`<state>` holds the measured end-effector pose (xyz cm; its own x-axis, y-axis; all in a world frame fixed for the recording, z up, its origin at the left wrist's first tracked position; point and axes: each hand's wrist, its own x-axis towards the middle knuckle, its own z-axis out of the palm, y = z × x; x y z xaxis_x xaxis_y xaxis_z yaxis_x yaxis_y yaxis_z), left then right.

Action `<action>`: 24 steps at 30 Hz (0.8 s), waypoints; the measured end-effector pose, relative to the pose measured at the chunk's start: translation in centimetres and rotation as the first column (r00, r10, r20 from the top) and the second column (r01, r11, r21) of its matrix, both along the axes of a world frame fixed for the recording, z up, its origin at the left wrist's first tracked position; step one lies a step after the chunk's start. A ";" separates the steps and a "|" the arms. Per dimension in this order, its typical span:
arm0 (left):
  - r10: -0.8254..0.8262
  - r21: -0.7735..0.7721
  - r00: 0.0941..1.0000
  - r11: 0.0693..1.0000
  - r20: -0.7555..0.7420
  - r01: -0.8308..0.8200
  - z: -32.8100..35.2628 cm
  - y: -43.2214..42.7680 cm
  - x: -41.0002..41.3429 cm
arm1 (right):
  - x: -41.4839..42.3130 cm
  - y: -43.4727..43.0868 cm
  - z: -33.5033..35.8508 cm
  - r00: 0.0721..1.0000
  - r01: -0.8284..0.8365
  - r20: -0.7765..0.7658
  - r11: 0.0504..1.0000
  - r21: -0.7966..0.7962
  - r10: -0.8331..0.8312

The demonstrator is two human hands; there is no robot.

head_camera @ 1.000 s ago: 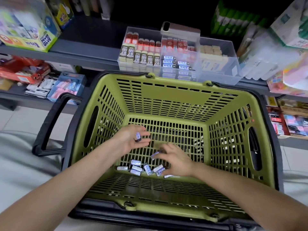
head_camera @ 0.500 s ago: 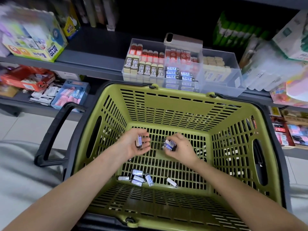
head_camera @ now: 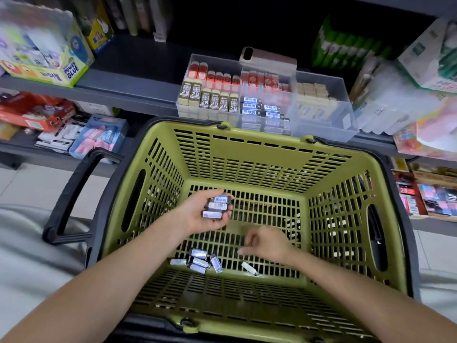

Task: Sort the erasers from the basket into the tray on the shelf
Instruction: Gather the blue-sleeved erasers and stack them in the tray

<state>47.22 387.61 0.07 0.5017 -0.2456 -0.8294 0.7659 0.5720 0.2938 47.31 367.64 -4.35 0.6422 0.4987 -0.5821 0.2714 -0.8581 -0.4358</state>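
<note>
Head view: the left hand (head_camera: 197, 216) grips stacked erasers (head_camera: 217, 206) inside the basket (head_camera: 262, 154). The right hand (head_camera: 269, 243), loosely curled and empty, hovers near loose erasers (head_camera: 199, 261).

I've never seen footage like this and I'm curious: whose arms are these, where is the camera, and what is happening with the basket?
There is no machine here. A person wears a camera on the head, so the one picture looks down along their own two arms. The left hand holds a small stack of erasers above the floor of the green basket. The right hand, apparently empty, reaches down toward the loose erasers lying on the basket floor. Behind the basket, a clear tray on the grey shelf already holds rows of erasers.
</note>
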 end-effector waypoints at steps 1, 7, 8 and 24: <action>-0.015 0.008 1.000 1.000 0.020 0.015 0.1 0.0 0.1 | -0.5 -0.3 -1.0 0.996 -0.070 -0.065 0.994 -0.088 0.064; -0.093 0.111 0.988 0.991 0.121 0.080 0.7 -0.5 0.2 | -1.5 -0.2 -4.2 0.978 -0.202 0.004 0.956 -0.213 0.208; -0.097 0.126 0.985 0.989 0.141 0.080 0.9 -0.6 0.3 | -1.3 -0.3 -3.9 0.989 -0.145 -0.039 0.979 -0.142 0.140; -0.040 0.330 0.741 0.910 0.670 -0.250 11.7 0.3 3.3 | 9.5 -0.6 17.3 0.757 0.313 0.044 0.421 0.851 -0.652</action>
